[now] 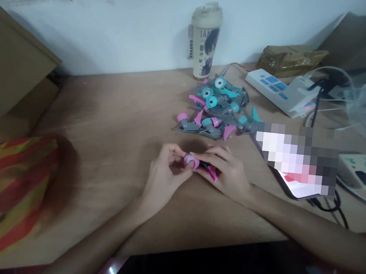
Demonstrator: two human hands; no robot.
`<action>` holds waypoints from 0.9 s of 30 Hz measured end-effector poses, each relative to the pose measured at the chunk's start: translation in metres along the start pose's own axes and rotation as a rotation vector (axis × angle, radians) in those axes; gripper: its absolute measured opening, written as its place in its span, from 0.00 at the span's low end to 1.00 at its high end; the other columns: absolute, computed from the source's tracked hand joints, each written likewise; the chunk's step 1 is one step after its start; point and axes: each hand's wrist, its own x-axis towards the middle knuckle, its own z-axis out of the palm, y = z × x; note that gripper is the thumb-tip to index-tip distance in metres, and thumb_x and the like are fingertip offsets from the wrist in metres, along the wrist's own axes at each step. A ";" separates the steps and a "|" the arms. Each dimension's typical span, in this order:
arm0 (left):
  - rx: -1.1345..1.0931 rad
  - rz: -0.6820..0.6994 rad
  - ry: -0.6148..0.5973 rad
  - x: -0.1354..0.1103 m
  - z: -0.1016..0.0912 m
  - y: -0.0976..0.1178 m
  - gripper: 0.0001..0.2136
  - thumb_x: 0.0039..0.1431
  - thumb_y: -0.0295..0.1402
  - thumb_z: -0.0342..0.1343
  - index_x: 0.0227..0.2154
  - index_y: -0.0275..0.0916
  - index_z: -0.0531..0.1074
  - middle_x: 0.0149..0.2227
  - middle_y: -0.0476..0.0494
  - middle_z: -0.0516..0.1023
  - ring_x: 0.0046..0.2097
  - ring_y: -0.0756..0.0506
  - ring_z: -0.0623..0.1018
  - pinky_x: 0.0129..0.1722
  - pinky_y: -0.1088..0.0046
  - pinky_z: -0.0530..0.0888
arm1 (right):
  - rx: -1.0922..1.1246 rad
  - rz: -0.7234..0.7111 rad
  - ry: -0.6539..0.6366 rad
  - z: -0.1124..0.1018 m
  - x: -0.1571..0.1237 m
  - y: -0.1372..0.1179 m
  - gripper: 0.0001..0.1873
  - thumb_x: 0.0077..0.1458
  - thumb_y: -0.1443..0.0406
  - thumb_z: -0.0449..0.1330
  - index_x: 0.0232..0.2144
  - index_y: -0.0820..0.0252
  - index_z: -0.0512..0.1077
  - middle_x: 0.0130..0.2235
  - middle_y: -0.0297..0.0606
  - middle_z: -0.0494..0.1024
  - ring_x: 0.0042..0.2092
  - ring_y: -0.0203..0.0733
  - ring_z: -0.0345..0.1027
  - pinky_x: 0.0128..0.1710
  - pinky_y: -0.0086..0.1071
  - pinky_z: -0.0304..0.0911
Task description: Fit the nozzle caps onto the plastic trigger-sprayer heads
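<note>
Near the table's front edge, my left hand pinches a pink round cap with a pale centre between thumb and fingers. My right hand is closed around the dark body of the same small plastic piece, and a pink fin sticks out below its fingers. The cap sits against the body's left end; I cannot tell whether it is fully seated. Beyond my hands lies a pile of similar grey plastic pieces with pink and teal caps and fins.
A coffee tumbler stands by the wall. To the right are a white power strip, a taped cardboard box, cables and a partly blurred phone. On the left are a red-and-yellow bag and a cardboard box.
</note>
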 end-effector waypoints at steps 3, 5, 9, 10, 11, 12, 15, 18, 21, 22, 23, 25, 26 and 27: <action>0.082 0.093 0.003 -0.001 0.000 0.003 0.05 0.55 0.31 0.57 0.34 0.40 0.69 0.36 0.47 0.77 0.38 0.49 0.78 0.40 0.72 0.75 | 0.015 0.041 0.035 -0.002 0.002 -0.004 0.15 0.52 0.67 0.62 0.44 0.54 0.73 0.34 0.38 0.71 0.40 0.41 0.66 0.38 0.36 0.66; 0.159 0.158 0.017 -0.002 -0.001 0.006 0.03 0.56 0.30 0.57 0.34 0.40 0.73 0.36 0.47 0.76 0.39 0.49 0.77 0.39 0.74 0.75 | 0.018 0.064 0.045 -0.003 0.003 -0.006 0.15 0.52 0.66 0.61 0.44 0.53 0.73 0.35 0.38 0.71 0.39 0.41 0.66 0.38 0.35 0.66; 0.252 0.237 0.064 -0.002 -0.002 0.011 0.05 0.56 0.29 0.57 0.36 0.42 0.75 0.38 0.47 0.76 0.39 0.50 0.76 0.36 0.76 0.76 | 0.033 0.109 0.040 -0.005 0.004 -0.007 0.15 0.52 0.66 0.61 0.44 0.54 0.73 0.36 0.39 0.72 0.40 0.40 0.67 0.38 0.35 0.66; 0.270 0.248 0.068 -0.002 -0.002 0.011 0.06 0.56 0.29 0.57 0.36 0.42 0.75 0.38 0.47 0.76 0.39 0.50 0.76 0.37 0.75 0.76 | 0.040 0.118 0.034 -0.005 0.004 -0.006 0.15 0.52 0.66 0.61 0.44 0.54 0.73 0.37 0.39 0.73 0.40 0.40 0.68 0.39 0.36 0.66; 0.286 0.255 0.066 -0.002 -0.002 0.011 0.06 0.57 0.29 0.57 0.37 0.42 0.76 0.38 0.47 0.75 0.39 0.50 0.76 0.38 0.74 0.76 | 0.047 0.123 0.025 -0.005 0.004 -0.006 0.15 0.52 0.66 0.62 0.44 0.54 0.72 0.38 0.39 0.75 0.41 0.41 0.69 0.41 0.36 0.66; 0.298 0.257 0.061 -0.002 -0.002 0.010 0.07 0.57 0.29 0.57 0.38 0.42 0.76 0.39 0.47 0.76 0.39 0.50 0.76 0.39 0.74 0.76 | 0.052 0.123 0.016 -0.004 0.004 -0.005 0.15 0.52 0.66 0.62 0.44 0.54 0.72 0.38 0.38 0.76 0.42 0.41 0.69 0.43 0.37 0.65; 0.301 0.243 0.033 -0.002 -0.001 0.008 0.07 0.57 0.28 0.56 0.39 0.42 0.76 0.39 0.47 0.75 0.40 0.49 0.76 0.43 0.72 0.75 | 0.052 0.111 -0.007 -0.003 0.003 -0.003 0.15 0.52 0.66 0.62 0.44 0.54 0.71 0.39 0.37 0.78 0.43 0.41 0.70 0.47 0.39 0.62; 0.284 0.200 0.010 -0.001 0.001 0.008 0.07 0.58 0.29 0.56 0.37 0.41 0.76 0.39 0.47 0.76 0.41 0.49 0.76 0.43 0.72 0.75 | 0.034 0.111 -0.015 -0.003 0.003 -0.002 0.14 0.53 0.66 0.61 0.44 0.56 0.71 0.39 0.37 0.79 0.42 0.41 0.70 0.47 0.40 0.61; 0.268 0.142 0.012 0.000 0.002 0.009 0.06 0.58 0.30 0.55 0.36 0.41 0.76 0.39 0.46 0.77 0.41 0.49 0.77 0.41 0.73 0.75 | 0.015 0.135 -0.022 -0.002 0.003 -0.002 0.14 0.53 0.66 0.61 0.43 0.55 0.71 0.39 0.37 0.78 0.42 0.41 0.70 0.46 0.39 0.60; 0.262 0.124 0.020 0.000 0.002 0.010 0.06 0.58 0.30 0.55 0.36 0.41 0.76 0.39 0.46 0.77 0.40 0.49 0.77 0.40 0.73 0.76 | 0.008 0.141 -0.022 -0.002 0.003 -0.002 0.13 0.53 0.66 0.61 0.43 0.55 0.71 0.39 0.37 0.78 0.42 0.41 0.70 0.46 0.39 0.60; 0.256 0.109 0.028 0.000 0.002 0.010 0.05 0.58 0.30 0.55 0.35 0.41 0.76 0.38 0.46 0.77 0.40 0.49 0.77 0.39 0.74 0.76 | 0.002 0.146 -0.023 -0.001 0.002 -0.003 0.13 0.53 0.65 0.61 0.43 0.55 0.71 0.39 0.37 0.78 0.42 0.41 0.70 0.46 0.39 0.60; 0.244 0.097 0.037 -0.001 0.003 0.010 0.05 0.58 0.30 0.56 0.35 0.41 0.76 0.38 0.47 0.77 0.40 0.49 0.77 0.39 0.73 0.76 | -0.005 0.147 -0.025 -0.001 0.002 -0.002 0.12 0.54 0.65 0.61 0.42 0.55 0.71 0.39 0.37 0.78 0.43 0.42 0.70 0.45 0.39 0.59; 0.235 0.097 0.036 -0.001 0.003 0.010 0.06 0.58 0.30 0.56 0.36 0.41 0.76 0.39 0.47 0.77 0.40 0.49 0.77 0.40 0.73 0.76 | -0.006 0.147 -0.027 -0.001 0.002 -0.002 0.12 0.54 0.65 0.60 0.42 0.55 0.71 0.39 0.37 0.77 0.43 0.42 0.70 0.45 0.39 0.59; 0.224 0.099 0.030 -0.001 0.003 0.009 0.06 0.58 0.30 0.55 0.37 0.42 0.76 0.39 0.47 0.76 0.41 0.49 0.76 0.41 0.72 0.75 | -0.004 0.150 -0.030 -0.001 0.002 -0.002 0.11 0.54 0.65 0.60 0.42 0.56 0.71 0.39 0.38 0.77 0.43 0.42 0.69 0.45 0.39 0.59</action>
